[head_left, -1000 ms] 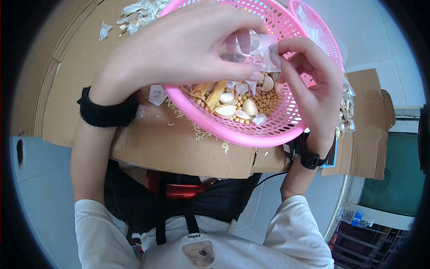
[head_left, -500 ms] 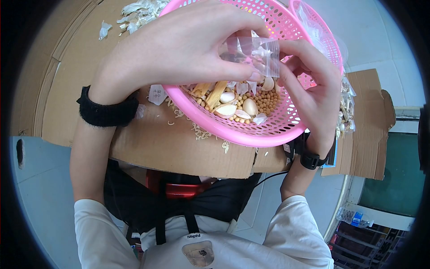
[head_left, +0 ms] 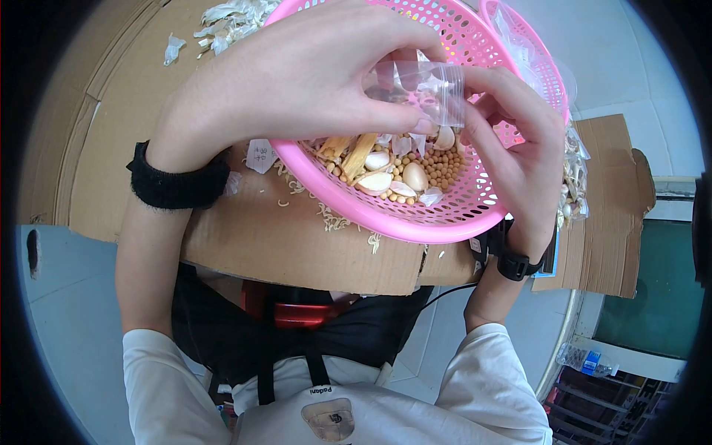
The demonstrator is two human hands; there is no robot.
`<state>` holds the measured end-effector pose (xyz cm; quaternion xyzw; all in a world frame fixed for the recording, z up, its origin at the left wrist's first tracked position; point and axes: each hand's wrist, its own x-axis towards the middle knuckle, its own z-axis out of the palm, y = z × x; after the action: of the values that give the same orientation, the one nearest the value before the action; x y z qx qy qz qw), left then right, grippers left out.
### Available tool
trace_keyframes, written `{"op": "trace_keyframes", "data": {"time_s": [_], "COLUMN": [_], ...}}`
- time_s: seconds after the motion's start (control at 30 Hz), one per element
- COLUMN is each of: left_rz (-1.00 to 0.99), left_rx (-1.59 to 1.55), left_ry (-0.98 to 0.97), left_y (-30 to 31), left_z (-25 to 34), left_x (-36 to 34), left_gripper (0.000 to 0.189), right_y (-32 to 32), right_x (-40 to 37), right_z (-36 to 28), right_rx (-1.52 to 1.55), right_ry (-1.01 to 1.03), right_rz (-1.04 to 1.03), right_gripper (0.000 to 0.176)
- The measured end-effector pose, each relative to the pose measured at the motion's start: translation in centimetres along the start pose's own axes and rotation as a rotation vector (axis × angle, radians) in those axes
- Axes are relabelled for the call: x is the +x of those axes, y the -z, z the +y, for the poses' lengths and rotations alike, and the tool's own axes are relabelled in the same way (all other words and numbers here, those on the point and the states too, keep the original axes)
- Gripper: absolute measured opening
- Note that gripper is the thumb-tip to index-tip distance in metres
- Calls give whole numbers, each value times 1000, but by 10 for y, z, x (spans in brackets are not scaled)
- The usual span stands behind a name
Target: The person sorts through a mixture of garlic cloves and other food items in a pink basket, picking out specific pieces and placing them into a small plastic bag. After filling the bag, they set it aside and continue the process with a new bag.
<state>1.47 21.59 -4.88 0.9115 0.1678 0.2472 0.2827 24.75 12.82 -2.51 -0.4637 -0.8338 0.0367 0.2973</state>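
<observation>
1. Flattened cardboard covers the work surface, with a pale floor showing at the frame's lower left and right edges.
2. Head view: a small clear plastic bag sits at upper centre, above the pink basket. Its long axis runs roughly left to right across the frame.
3. The left hand pinches the bag's left part between thumb and fingers. The right hand grips its right edge, so the two hands are close together with both clamped on the bag.
4. The basket holds garlic cloves, a heap of soybeans, pale dried slices and bits of papery skin.
5. A second pink basket stands behind at upper right, with clear plastic in it.
6. Loose garlic skins lie at upper left, and a small paper label and noodle crumbs lie beside the basket.
7. Which way the bag's mouth faces is hard to make out, and so is what it holds. The left hand hides much of the basket's inside.
</observation>
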Motion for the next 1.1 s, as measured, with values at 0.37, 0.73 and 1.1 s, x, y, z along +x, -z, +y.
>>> {"op": "trace_keyframes", "data": {"time_s": [0.37,0.73,1.1], "left_rz": [117,191,162], "left_rx": [-8,77,124], "left_ry": [17,39,49], "left_y": [-3,-2,5], "left_z": [17,15,25], "left_x": [-6,-6,-9], "left_gripper": [42,40,48], "right_y": [-1,4,1], "right_x": [-4,2,-1], "right_z": [10,-6,-1], "right_rx": [121,-104,-74], "right_ry": [-357,-378,-360], "right_rz": [-73,-611,-624], "right_gripper": [22,19,13]}}
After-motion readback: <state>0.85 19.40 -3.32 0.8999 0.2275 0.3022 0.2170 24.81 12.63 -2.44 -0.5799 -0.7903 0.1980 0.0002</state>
